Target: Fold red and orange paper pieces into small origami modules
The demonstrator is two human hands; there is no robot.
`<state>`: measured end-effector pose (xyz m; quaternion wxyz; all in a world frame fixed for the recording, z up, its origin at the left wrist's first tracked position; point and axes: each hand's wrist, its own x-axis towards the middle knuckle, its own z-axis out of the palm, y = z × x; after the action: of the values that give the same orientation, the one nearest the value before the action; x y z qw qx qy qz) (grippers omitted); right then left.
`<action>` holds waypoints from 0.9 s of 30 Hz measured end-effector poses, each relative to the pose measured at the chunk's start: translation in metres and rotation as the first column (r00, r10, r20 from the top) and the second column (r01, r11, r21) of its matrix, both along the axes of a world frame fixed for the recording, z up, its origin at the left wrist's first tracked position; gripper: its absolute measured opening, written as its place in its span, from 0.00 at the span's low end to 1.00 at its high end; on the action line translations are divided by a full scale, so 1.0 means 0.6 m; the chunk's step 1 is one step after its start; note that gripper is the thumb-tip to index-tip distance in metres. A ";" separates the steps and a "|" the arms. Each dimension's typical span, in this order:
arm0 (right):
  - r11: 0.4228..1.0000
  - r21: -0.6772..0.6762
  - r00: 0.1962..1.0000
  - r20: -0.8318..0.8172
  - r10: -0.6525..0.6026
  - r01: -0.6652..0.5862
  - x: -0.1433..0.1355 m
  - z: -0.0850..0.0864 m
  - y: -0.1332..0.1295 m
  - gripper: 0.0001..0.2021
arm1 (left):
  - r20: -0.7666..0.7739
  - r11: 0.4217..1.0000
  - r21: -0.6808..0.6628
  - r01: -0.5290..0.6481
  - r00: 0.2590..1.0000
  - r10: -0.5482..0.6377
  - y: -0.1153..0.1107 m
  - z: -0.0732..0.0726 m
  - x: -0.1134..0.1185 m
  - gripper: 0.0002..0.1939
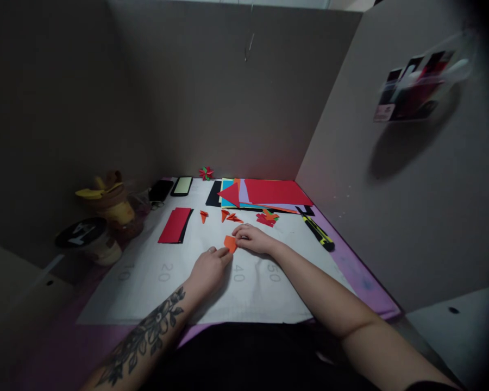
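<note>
Grey panels [232, 92] around a white sheet [252, 296] on a purple tabletop [375, 304]. On the sheet, left hand [208, 267] reaching in from the near left, fingertips at the small orange paper's [229, 243] lower edge; right hand [250, 239] with bent fingers at its right side. Lies between both, touching each, so neither nearer; no clear long axis to make out. Whether pinched or merely pressed down, impossible to say. Around, left to right: lidded tub [87, 239], red strips [174, 225], orange folded pieces [204, 216] just beyond the paper, red-and-green cut pieces [268, 218] past the right hand, stacked coloured sheets [275, 191] farther back, yellow-and-black cutter [318, 232] well apart. Nothing visible between fingers and paper.
</note>
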<state>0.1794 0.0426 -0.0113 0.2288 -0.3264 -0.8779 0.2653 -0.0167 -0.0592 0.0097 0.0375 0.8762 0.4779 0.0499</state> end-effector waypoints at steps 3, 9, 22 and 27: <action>0.997 0.039 0.998 -0.007 -0.063 0.063 -0.010 -0.004 -0.002 0.05 | 0.014 1.000 -0.009 0.019 1.000 -0.019 -0.003 0.004 0.004 0.20; 0.965 0.068 0.968 -0.006 -0.252 0.251 -0.029 -0.017 -0.006 0.05 | 0.003 0.999 0.011 0.040 0.999 -0.040 -0.006 0.003 0.007 0.17; 0.946 0.071 0.948 0.004 -0.318 0.317 -0.036 -0.025 -0.006 0.04 | 0.025 0.999 0.027 0.021 0.999 -0.022 -0.006 -0.001 0.010 0.16; 0.942 0.076 0.945 -0.004 -0.328 0.328 -0.037 -0.028 -0.005 0.05 | 0.026 1.000 0.016 0.009 1.000 -0.009 -0.007 0.002 0.010 0.17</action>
<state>0.1572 0.0396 -0.0279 0.2783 -0.4601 -0.8218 0.1886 -0.0104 -0.0637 0.0112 0.0367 0.8779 0.4731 0.0649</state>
